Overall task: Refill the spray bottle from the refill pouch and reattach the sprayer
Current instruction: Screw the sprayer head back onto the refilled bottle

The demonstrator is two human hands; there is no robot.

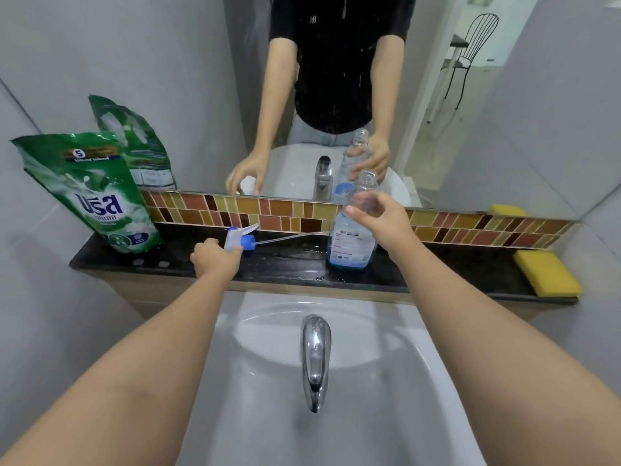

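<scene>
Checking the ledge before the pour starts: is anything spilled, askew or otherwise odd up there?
Yes. The dark ledge looks wet, with droplets glistening left of the spray bottle. The bottle stands upright and uncapped, with only a little blue liquid at its base. The left hand holds the sprayer. The refill pouch leans against the wall.

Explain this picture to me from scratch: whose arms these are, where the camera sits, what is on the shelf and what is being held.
There is no machine: a person wears a camera on the head, looking down at their own arms over a sink, facing a mirror. The left hand grips the blue and white sprayer, already off the bottle, its tube trailing right. The right hand is at the neck of the clear spray bottle, which stands on the dark shelf with a little blue liquid in the bottom. A green refill pouch stands at the left, a yellow sponge at the right.
</scene>
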